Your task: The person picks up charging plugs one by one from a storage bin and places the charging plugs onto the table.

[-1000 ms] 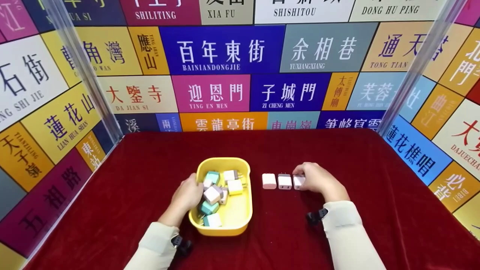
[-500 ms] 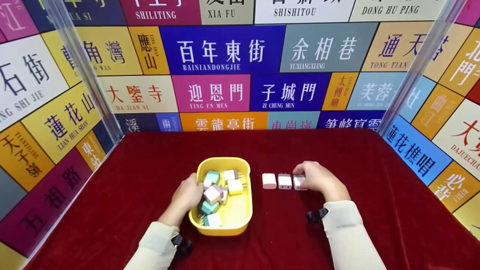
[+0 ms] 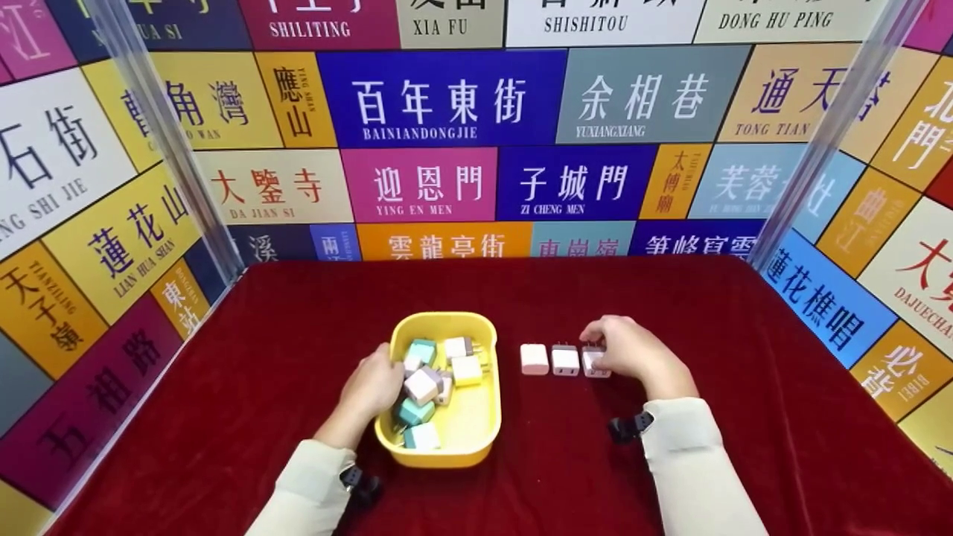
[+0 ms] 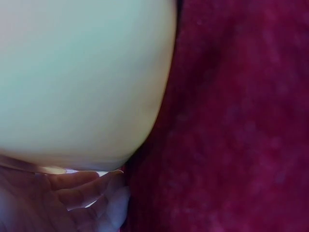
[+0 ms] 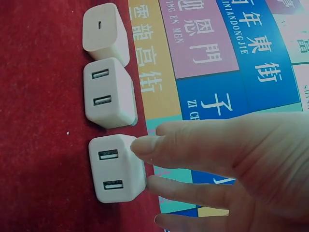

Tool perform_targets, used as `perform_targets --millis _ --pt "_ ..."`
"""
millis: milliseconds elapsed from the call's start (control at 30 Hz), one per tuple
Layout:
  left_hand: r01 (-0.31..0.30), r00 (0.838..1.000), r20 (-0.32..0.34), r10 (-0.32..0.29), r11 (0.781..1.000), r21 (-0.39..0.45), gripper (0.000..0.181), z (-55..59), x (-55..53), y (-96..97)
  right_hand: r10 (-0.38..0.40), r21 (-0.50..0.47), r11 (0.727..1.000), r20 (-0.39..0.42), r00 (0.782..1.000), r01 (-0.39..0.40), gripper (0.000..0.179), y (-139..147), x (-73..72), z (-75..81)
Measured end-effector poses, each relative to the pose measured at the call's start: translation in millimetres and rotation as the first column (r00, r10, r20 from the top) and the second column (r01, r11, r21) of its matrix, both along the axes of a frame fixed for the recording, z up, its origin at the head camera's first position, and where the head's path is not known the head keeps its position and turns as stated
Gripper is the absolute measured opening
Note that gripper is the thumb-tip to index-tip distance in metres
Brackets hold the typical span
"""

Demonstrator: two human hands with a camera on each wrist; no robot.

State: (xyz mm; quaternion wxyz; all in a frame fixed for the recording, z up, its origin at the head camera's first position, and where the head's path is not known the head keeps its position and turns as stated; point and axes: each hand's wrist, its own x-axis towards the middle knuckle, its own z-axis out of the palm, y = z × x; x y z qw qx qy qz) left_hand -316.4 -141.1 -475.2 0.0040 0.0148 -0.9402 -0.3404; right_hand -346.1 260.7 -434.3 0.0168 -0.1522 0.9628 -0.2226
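Note:
Three wall chargers stand in a row on the red cloth in the head view: a pale pink one (image 3: 534,359), a white-and-grey one (image 3: 565,361) and a white one (image 3: 592,365) at the right end. My right hand (image 3: 636,351) is at that last charger. In the right wrist view its thumb (image 5: 149,145) overlaps the edge of the end charger (image 5: 108,169), with extended fingers behind it. My left hand (image 3: 372,381) grips the left rim of a yellow basket (image 3: 473,420), whose outer wall fills much of the left wrist view.
Inside the basket lies a pile of several chargers, among them a green one (image 3: 417,412) and a white-and-yellow one (image 3: 467,371). The red cloth (image 3: 566,461) covers the table. Walls of coloured street-name panels (image 3: 439,100) enclose the back and sides.
My right hand has risen slightly and its fingers have loosened from the end charger, so more of that charger shows. The left hand and basket have stayed in place.

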Motion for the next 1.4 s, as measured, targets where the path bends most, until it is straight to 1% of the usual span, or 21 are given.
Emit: perform_targets --millis 100,233,333,433,667,700,900,933,1067,1233,1367,1400 --pt "0.001 1.0 0.002 -0.001 1.0 0.004 0.048 -2.7 -2.0 -0.8 0.013 -0.001 1.0 -0.004 1.0 -0.013 0.034 -1.4 0.6 2.3" --pt "-0.001 1.0 -0.001 0.001 1.0 0.007 0.048 -1.8 -1.1 -1.1 0.033 -0.008 0.999 -0.018 0.999 -0.033 0.034 -4.6 2.5 6.0" --pt "-0.003 1.0 -0.006 0.003 1.0 0.003 0.048 -0.5 -0.1 -1.1 0.033 -0.016 0.999 -0.017 0.999 -0.033 0.033 -8.8 4.1 8.5" --pt "0.0 1.0 -0.01 -0.001 1.0 -0.01 0.046 -0.5 0.0 -1.1 0.044 -0.011 0.999 -0.028 0.999 -0.044 0.032 -14.0 5.9 11.1" --pt "0.006 1.0 -0.013 -0.007 1.0 -0.013 0.045 0.2 -0.7 -1.2 0.085 0.017 0.996 -0.08 0.993 -0.084 0.029 -24.3 10.8 16.6" --pt "0.012 1.0 -0.027 -0.012 1.0 -0.02 0.046 -4.5 -3.6 -3.8 0.088 0.022 0.996 -0.086 0.992 -0.086 0.029 -25.5 11.8 17.5" --pt "0.007 1.0 -0.023 -0.007 1.0 -0.006 0.046 -4.6 -3.8 -2.8 0.099 0.046 0.994 -0.12 0.988 -0.094 0.026 -34.1 18.2 23.9" --pt "0.001 1.0 -0.008 -0.001 1.0 0.003 0.046 0.1 -1.0 0.0 0.103 0.049 0.994 -0.127 0.987 -0.097 0.026 -35.8 19.3 25.1" --pt "0.003 1.0 -0.002 -0.003 1.0 -0.005 0.047 -1.3 -1.6 -0.8 0.117 0.058 0.992 -0.15 0.982 -0.109 0.026 -44.3 23.5 29.9" --pt "0.005 1.0 0.005 -0.005 1.0 0.004 0.048 -0.6 -1.3 -1.4 0.124 0.052 0.992 -0.148 0.981 -0.118 0.027 -55.8 27.7 34.3" --pt "0.006 1.0 -0.006 -0.006 1.0 0.01 0.046 0.6 -0.4 -0.9 0.142 0.051 0.989 -0.147 0.979 -0.135 0.027 -63.2 30.9 35.7" --pt "0.011 1.0 -0.022 -0.011 1.0 -0.006 0.045 -3.7 -3.1 -2.2 0.147 0.051 0.989 -0.148 0.978 -0.141 0.027 -64.6 31.6 35.8"
